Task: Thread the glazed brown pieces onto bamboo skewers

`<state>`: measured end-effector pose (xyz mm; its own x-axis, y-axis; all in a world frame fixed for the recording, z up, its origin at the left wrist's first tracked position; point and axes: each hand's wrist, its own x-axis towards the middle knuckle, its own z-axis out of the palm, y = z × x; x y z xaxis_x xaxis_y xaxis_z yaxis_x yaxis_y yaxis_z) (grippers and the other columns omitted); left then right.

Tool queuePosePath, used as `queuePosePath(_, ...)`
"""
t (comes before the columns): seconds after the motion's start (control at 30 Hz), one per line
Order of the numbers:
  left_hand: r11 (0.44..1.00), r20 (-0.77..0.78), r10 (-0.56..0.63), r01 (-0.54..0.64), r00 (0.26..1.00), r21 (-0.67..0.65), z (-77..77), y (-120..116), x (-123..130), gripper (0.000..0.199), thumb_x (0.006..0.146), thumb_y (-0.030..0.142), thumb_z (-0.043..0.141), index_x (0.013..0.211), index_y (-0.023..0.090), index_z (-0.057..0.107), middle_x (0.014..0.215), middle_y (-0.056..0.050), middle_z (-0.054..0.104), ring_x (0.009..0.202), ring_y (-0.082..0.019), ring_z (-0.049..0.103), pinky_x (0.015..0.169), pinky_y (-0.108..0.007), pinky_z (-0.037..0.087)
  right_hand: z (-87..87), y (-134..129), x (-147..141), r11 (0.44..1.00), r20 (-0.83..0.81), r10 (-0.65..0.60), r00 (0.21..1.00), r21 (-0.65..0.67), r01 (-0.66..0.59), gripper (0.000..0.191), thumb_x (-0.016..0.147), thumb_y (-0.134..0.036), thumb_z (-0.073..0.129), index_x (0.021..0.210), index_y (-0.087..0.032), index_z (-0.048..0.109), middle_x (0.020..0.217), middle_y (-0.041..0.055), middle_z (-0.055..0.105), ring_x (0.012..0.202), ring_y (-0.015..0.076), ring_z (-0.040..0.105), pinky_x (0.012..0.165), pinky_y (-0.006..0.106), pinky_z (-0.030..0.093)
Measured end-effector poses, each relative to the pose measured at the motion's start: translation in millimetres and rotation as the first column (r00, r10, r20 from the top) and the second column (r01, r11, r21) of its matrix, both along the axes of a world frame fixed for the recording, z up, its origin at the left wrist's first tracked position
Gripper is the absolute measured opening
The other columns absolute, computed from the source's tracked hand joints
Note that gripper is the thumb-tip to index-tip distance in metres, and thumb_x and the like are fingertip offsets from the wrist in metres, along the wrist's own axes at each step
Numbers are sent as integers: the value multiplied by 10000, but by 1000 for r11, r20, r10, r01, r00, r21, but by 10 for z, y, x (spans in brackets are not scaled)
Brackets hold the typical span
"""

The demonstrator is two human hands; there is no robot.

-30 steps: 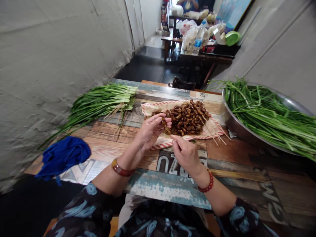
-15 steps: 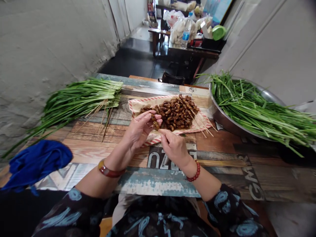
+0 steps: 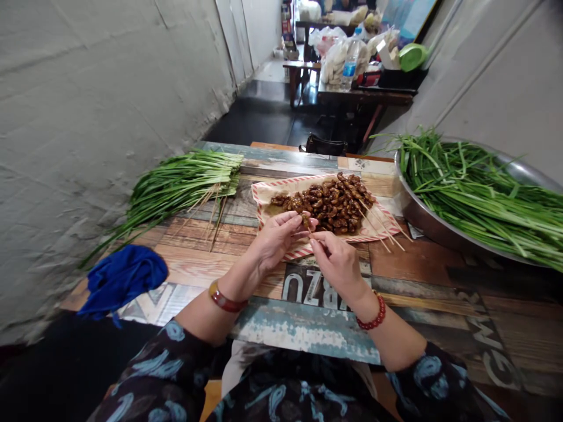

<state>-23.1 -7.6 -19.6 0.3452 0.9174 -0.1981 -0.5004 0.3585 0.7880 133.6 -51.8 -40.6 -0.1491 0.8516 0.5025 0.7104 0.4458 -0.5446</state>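
Two hands: left hand (image 3: 278,239) narrowly pinching a glazed brown morsel (image 3: 305,221); right hand (image 3: 338,265) narrowly pinching a thin skewer (image 3: 317,243).
Change: fingertips drawn closer, morsel now at the pile's edge.
Nearby: glazed pile (image 3: 329,205) on striped paper (image 3: 281,189).
Beyond: green chives (image 3: 185,187), steel basin (image 3: 407,199), wooden desk (image 3: 206,234).
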Motion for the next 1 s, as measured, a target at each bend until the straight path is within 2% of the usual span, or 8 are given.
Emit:
queuePosePath(0.2,993,43,100,-103,994,55,1,54,-76,328,741,314,771,1007,149,673,877,-59,733,856,-164,682,879,-318,473,-22,-39,16,994,-76,95,993,-53,-99,218,966,-263,448,931,-200,654,856,43,740,758,170,686,715,267,497)
queuePosePath(0.33,993,46,100,-102,994,66,-6,48,-75,345,751,375,756,990,140,673,862,-62,728,836,-177,679,870,-338,470,-31,-53,6,993,-111,110,988,-34,-114,202,958,-242,451,930,-206,648,870,44,740,769,172,691,730,274,504)
queuePosePath(0.63,996,67,67,-71,995,56,2,23,-56,279,756,330,754,946,139,681,872,-57,718,861,-177,669,882,-344,467,-53,-70,2,996,-76,84,994,-27,-86,200,955,-227,462,899,-197,652,813,35,728,702,162,671,683,266,476)
queuePosePath(0.8,999,78,9,-12,997,43,-13,-31,4,235,767,318,746,912,140,691,860,-55,714,851,-165,663,857,-317,471,-18,-58,3,996,-104,84,991,3,-85,207,959,-228,457,880,-199,647,806,32,724,704,159,671,676,262,475)
queuePosePath(0.9,999,72,-23,20,997,44,-6,-30,-1,299,790,353,722,1007,150,683,941,-79,721,877,-181,668,872,-340,472,6,-53,4,996,-129,86,988,0,-87,203,957,-228,458,880,-202,644,799,29,722,708,157,672,668,258,476)
queuePosePath(1.0,998,89,4,-9,996,59,20,19,-66,374,836,417,660,1125,179,648,1072,-101,711,909,-195,672,873,-353,479,24,-64,1,993,-169,113,979,-25,-119,192,951,-231,468,878,-208,644,786,18,717,698,149,669,660,249,479)
